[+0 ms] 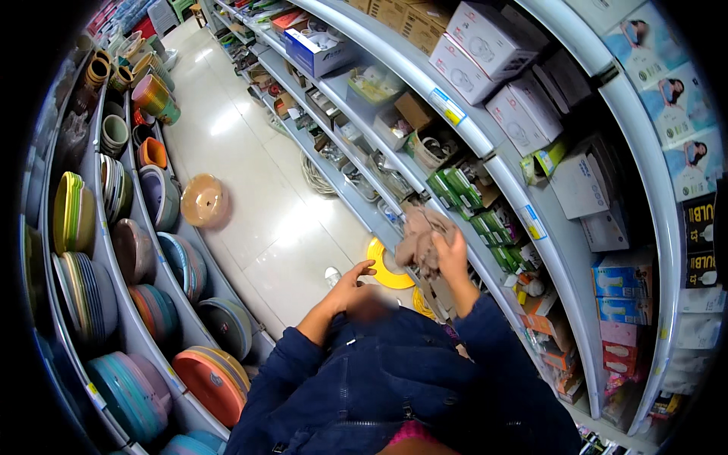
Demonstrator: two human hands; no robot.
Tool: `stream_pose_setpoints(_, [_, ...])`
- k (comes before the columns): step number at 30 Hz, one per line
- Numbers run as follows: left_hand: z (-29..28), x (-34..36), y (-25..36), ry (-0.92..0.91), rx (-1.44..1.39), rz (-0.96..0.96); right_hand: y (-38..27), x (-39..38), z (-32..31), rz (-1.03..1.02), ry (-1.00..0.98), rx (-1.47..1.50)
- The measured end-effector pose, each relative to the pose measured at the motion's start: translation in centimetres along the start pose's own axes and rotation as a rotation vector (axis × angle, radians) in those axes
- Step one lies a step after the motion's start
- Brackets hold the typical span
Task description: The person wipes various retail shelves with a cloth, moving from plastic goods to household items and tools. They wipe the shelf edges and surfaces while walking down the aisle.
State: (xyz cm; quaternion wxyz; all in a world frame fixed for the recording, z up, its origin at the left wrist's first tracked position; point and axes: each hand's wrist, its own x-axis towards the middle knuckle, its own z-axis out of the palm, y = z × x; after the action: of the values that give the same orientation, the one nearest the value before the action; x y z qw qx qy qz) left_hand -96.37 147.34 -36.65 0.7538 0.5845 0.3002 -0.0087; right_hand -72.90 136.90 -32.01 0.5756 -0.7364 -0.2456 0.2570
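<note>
My right hand (453,258) is closed on a crumpled brownish-pink cloth (426,236), held up in front of the lower shelves on the right. Some of its fingers are hidden behind the cloth. My left hand (350,290) is in front of my body with nothing in it, its fingers apart. Beyond it, down on the floor, lies a yellow coil (391,274) of hose or cable, partly overlapped in view by the cloth. Small green boxes (455,189) stand on the shelf closest to the cloth.
Shelving with white and brown boxes (485,42) rises on the right. Stacked plastic basins (83,296) and pots fill the left shelves. A tan basin (205,200) stands in the tiled aisle (262,220), and a coiled pale cable (315,176) lies by the right shelves.
</note>
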Motion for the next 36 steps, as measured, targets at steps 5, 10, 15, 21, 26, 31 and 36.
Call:
stream_pose_setpoints(5, [-5.1,-1.0,-1.2,0.068,-0.096,-0.056,0.8,10.3,7.6,-0.433,0.084,-0.785])
stream_pose_setpoints(10, [-9.9,-2.6,-1.5,0.121,-0.013,-0.021,3.6,16.0,12.6,-0.116,-0.067,-1.218])
stream_pose_setpoints(15, [-13.6,-3.0,-0.2,0.180,-0.109,-0.144,1.9,17.8,12.1,0.019,-0.142,-1.066])
stream_pose_setpoints(21, [-15.2,-1.8,0.1,0.156,-0.119,-0.070,1.5,14.9,9.1,0.181,-0.169,-1.166])
stream_pose_setpoints(26, [-16.0,-0.1,2.0,0.102,-0.140,-0.094,3.0,16.5,10.6,0.170,-0.161,-1.123])
stream_pose_setpoints(31, [-17.9,3.1,2.7,0.087,-0.091,-0.046,3.4,16.5,11.0,-0.053,-0.073,-0.874])
stream_pose_setpoints(36, [-21.6,7.9,6.4,0.149,-0.041,0.037,-0.1,14.3,6.9,0.077,-0.105,-0.299])
